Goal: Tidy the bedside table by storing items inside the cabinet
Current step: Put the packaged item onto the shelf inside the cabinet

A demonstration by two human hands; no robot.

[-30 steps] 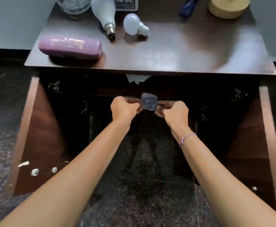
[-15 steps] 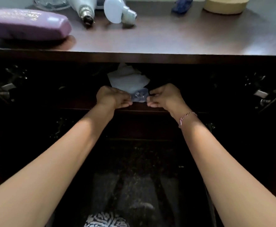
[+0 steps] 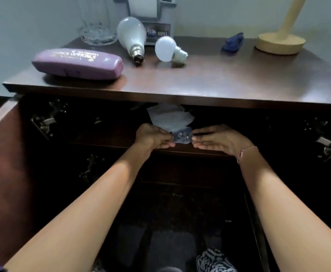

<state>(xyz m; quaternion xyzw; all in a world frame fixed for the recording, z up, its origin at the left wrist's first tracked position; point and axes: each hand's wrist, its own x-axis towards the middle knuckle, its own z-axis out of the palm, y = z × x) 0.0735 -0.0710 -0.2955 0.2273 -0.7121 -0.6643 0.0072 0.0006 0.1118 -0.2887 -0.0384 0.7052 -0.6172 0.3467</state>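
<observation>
A person's left hand (image 3: pixel 153 137) pinches one edge of a small clear packet (image 3: pixel 181 136) while the right hand (image 3: pixel 217 141), fingers extended and loosened, touches its other edge, the packet held between them inside the open cabinet (image 3: pixel 105 132), just below white paper (image 3: pixel 168 118).

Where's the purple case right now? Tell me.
In the head view, the purple case lies on the tabletop's front left, just left of the large bulb.
</observation>
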